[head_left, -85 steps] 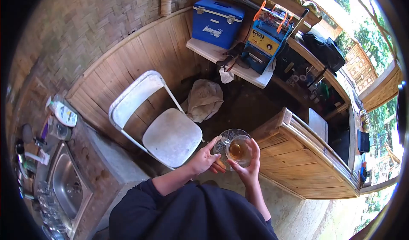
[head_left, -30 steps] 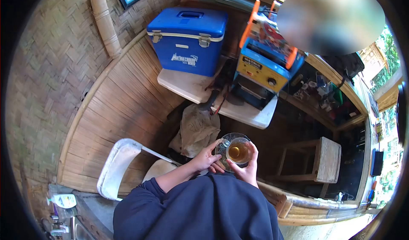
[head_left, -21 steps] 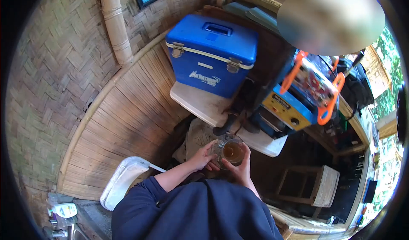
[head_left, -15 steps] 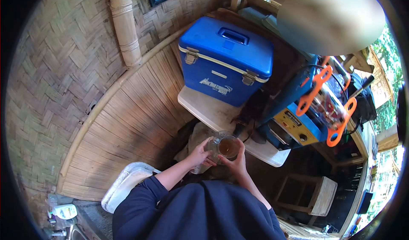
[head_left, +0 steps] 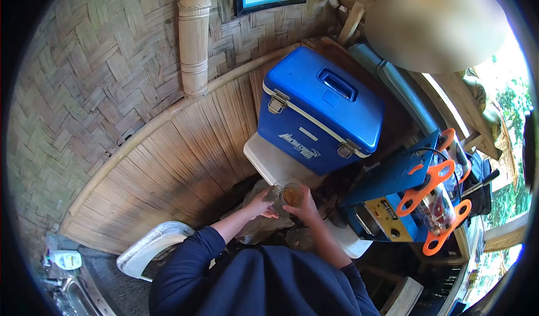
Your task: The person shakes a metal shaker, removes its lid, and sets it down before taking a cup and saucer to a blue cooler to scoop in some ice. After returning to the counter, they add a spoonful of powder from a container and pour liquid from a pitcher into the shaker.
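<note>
My left hand (head_left: 260, 205) is closed round a clear glass vessel (head_left: 275, 195), seen in front of my body. Right beside it, my right hand (head_left: 304, 204) grips a clear glass (head_left: 292, 195) holding brown liquid. The two glass pieces are side by side, touching or nearly so. Beyond them a white bench top (head_left: 264, 156) carries a blue cooler (head_left: 320, 111) with its lid closed.
A blue and yellow machine (head_left: 387, 215) and an orange-ended clear reel (head_left: 438, 206) stand at the right. A white chair (head_left: 149, 248) is at the lower left, near a bottle (head_left: 67, 260) and a metal sink (head_left: 78, 293). Woven walls curve round the left.
The head view has turned, so the cooler and machine appear lower and the wall frame farther right. Both hands still hold the glass pieces, now tilted differently.
</note>
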